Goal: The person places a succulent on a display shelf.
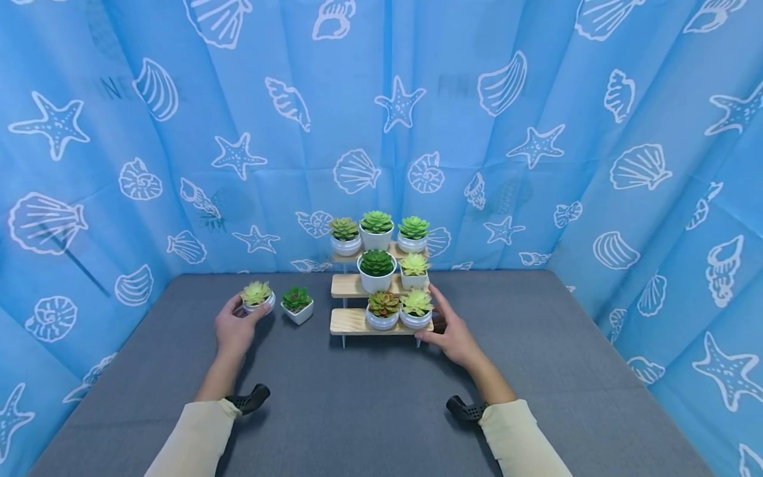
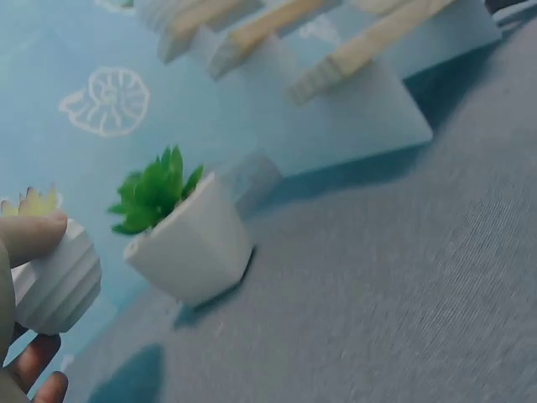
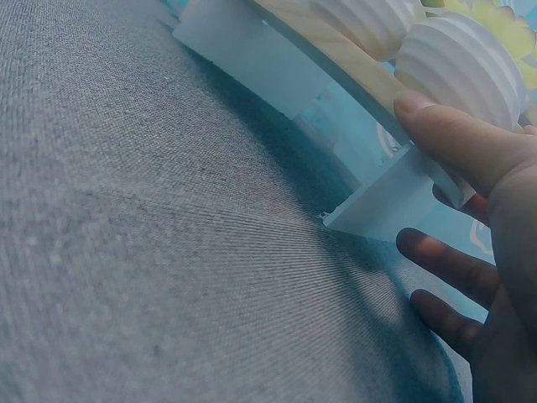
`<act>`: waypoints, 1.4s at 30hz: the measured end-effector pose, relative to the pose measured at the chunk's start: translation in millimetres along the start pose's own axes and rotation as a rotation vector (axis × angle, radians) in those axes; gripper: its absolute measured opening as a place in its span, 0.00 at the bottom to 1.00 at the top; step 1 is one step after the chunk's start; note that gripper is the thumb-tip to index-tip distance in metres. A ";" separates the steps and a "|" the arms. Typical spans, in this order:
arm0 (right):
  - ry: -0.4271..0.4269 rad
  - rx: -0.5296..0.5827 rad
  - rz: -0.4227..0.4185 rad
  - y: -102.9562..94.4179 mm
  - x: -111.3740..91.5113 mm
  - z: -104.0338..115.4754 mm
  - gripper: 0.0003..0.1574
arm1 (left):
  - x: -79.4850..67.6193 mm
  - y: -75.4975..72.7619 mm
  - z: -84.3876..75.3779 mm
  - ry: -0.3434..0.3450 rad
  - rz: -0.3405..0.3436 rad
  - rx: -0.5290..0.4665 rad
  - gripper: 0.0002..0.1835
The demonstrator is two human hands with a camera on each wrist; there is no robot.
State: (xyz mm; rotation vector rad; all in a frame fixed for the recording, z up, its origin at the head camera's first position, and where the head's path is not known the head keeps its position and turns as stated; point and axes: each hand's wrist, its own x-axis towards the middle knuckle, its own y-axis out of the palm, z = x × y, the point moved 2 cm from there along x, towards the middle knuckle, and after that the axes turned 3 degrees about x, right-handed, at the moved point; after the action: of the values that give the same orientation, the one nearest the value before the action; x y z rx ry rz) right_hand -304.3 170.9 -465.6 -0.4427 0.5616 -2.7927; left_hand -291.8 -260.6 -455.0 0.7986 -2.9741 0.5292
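My left hand (image 1: 234, 330) grips a pale yellow-green potted succulent (image 1: 256, 293) by its round, ribbed white pot (image 2: 63, 281), thumb on the near side. In the left wrist view the pot appears raised off the tabletop. Close to its right, a dark green succulent in a square white pot (image 1: 297, 305) stands on the table. My right hand (image 1: 457, 336) holds the right end of a three-tier wooden plant stand (image 1: 348, 322). Its thumb (image 3: 445, 130) presses the lowest board beside a ribbed pot (image 3: 461, 67), while other fingers reach behind the end.
Several potted succulents stand on the tiers, among them a dark green one (image 1: 377, 270) in the middle and a reddish one (image 1: 383, 309) at the bottom. The stand has pale, translucent side supports (image 3: 377, 197). Behind the grey table (image 1: 334, 411) hangs a blue shell-patterned curtain (image 1: 369, 112).
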 end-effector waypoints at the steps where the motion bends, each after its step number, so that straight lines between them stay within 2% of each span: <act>1: -0.002 -0.006 -0.005 0.5 0.8 -4.3 0.63 | -2.0 0.3 -2.5 0.002 -0.005 -0.005 0.39; 5: -0.012 -0.020 -0.010 1.5 -0.1 -4.5 0.63 | -10.4 2.0 -12.9 0.023 -0.012 -0.036 0.37; 14: -0.014 -0.025 -0.008 2.1 -0.6 -5.1 0.63 | -28.5 12.7 -33.3 0.098 0.080 -0.060 0.35; 19: -0.019 -0.018 -0.010 1.3 -0.5 -6.1 0.63 | -33.1 25.6 -45.2 0.132 0.115 -0.071 0.35; 25: -0.017 -0.002 -0.017 -0.7 -1.8 -6.4 0.63 | -35.7 45.5 -55.7 0.160 0.120 -0.052 0.34; 30: -0.026 0.016 -0.011 -1.5 -0.8 -5.3 0.63 | -40.0 58.3 -66.5 0.208 0.128 -0.074 0.32; 42: 0.002 -0.024 -0.016 -0.1 0.1 -3.9 0.64 | -44.4 86.1 -87.6 0.277 0.182 -0.071 0.32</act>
State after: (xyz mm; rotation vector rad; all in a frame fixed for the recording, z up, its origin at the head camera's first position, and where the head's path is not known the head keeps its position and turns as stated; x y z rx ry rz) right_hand -305.8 172.3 -469.0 -0.4515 0.5955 -2.8046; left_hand -301.5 -140.6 -404.4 0.4116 -2.8016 0.4913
